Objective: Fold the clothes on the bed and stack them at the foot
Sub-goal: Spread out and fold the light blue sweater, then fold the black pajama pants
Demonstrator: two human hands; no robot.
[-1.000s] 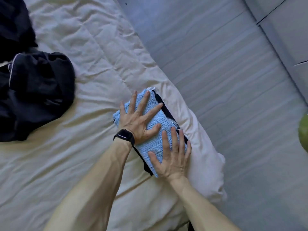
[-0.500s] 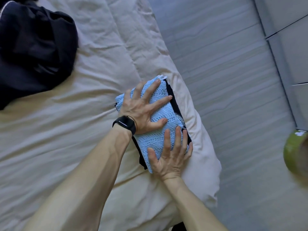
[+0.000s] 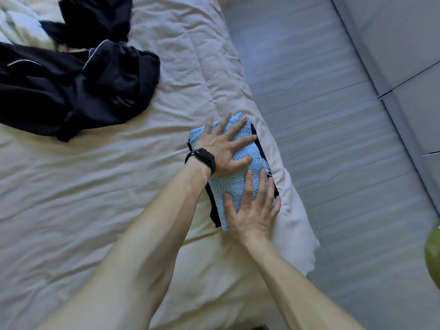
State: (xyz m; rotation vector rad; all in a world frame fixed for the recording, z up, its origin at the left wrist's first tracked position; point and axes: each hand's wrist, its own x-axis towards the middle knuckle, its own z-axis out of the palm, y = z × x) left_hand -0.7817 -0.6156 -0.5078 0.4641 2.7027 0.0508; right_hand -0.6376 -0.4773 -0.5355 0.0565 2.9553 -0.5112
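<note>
A folded light-blue knit garment [image 3: 234,184] lies on top of a folded black garment [image 3: 214,214] near the bed's right edge. My left hand [image 3: 222,148], with a black watch on its wrist, presses flat on the far half of the blue knit, fingers spread. On the near half my right hand [image 3: 253,210] presses flat too, its fingers straight. A heap of unfolded dark navy clothes [image 3: 78,84] with pale piping lies at the upper left of the bed.
The bed is covered by a wrinkled cream duvet [image 3: 95,198]. Its right edge drops to a grey striped floor [image 3: 333,151]. Pale cabinet fronts [image 3: 409,44] stand at the far right. A green round object [image 3: 434,253] shows at the right border.
Both hands stay flat on the blue knit, the right one a little closer to the left. My view has swung, bringing more of the dark clothes heap into sight.
</note>
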